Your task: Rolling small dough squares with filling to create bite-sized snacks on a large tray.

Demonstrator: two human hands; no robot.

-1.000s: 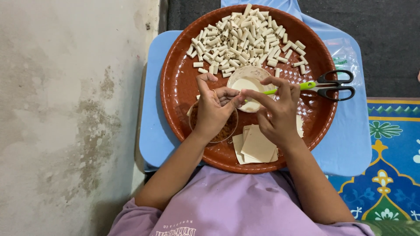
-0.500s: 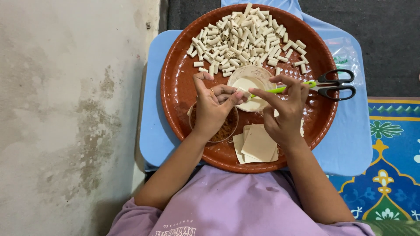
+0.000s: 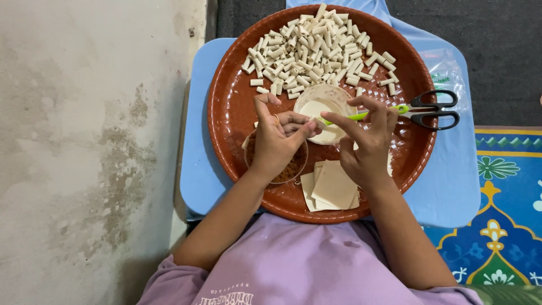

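A round brown tray (image 3: 231, 113) rests on a light blue stool. My left hand (image 3: 276, 141) and my right hand (image 3: 367, 141) meet over its middle, fingertips pinching a small pale dough roll between them. Just behind the fingers sits a small clear bowl of white paste (image 3: 319, 107). Under my left hand a clear bowl of brown filling (image 3: 288, 169) is partly hidden. Square pale wrappers (image 3: 333, 186) lie stacked at the tray's near edge. Several finished small rolls (image 3: 316, 51) are piled on the far half.
Scissors with black handles and green blades (image 3: 418, 110) lie across the tray's right rim. The blue stool (image 3: 197, 147) stands between a stained grey floor (image 3: 84, 141) and a blue patterned mat (image 3: 502, 197). A clear plastic bag (image 3: 446, 73) lies at the right.
My hands stay together over the tray's middle; the fingers have shifted slightly while working the small roll.
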